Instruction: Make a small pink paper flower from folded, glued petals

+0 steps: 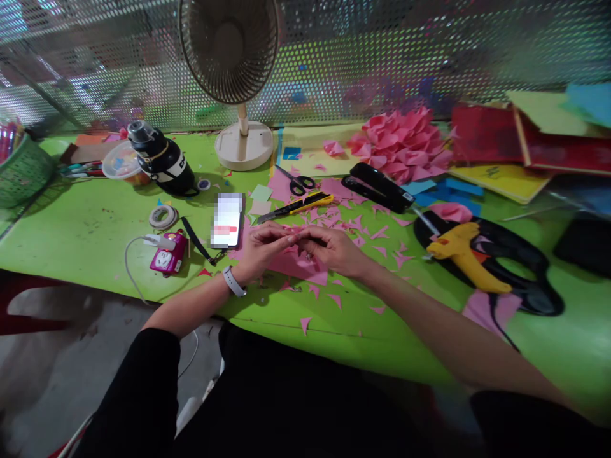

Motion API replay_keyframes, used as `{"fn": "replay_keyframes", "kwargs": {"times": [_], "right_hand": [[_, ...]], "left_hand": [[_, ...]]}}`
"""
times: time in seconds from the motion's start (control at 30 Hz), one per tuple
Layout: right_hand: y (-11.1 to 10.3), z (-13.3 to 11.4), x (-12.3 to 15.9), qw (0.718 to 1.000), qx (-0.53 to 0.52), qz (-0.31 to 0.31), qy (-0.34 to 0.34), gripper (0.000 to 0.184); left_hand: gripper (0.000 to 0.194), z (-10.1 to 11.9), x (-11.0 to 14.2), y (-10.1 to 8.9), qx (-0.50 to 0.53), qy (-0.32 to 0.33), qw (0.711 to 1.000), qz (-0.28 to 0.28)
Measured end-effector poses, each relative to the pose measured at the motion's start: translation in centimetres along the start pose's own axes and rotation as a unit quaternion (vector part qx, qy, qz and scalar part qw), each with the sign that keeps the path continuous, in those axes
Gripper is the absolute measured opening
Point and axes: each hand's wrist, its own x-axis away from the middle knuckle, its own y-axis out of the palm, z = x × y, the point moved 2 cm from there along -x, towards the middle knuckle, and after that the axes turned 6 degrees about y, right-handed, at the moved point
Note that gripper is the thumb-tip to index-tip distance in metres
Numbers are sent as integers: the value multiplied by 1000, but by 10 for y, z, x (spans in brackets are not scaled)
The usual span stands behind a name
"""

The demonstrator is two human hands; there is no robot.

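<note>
Left hand (264,248), right hand (333,249) — both curled, closely pinching pink paper (294,233) between them

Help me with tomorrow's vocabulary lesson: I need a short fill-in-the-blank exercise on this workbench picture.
1. The left hand and right hand meet over a sheet of paper coloured ____.
2. A pale wristband circles the ____ wrist (left or right).
3. The body of the glue gun is coloured ____.
4. Going left to right, the fan comes ____ the dark bottle and the paper heap.

Missing words: pink; left; yellow; between.
</note>
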Motion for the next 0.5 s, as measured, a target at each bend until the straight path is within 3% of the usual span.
{"fn": "replay_keyframes", "kwargs": {"times": [0.2,0.5], "right_hand": [[4,1,3,999,-12,36,3,25],[3,7,0,1000,-27,7,-2,31]], "left_hand": [[13,4,0,2,-3,-2,1000,16],[11,3,-1,0,-18,4,1000,1]]}}
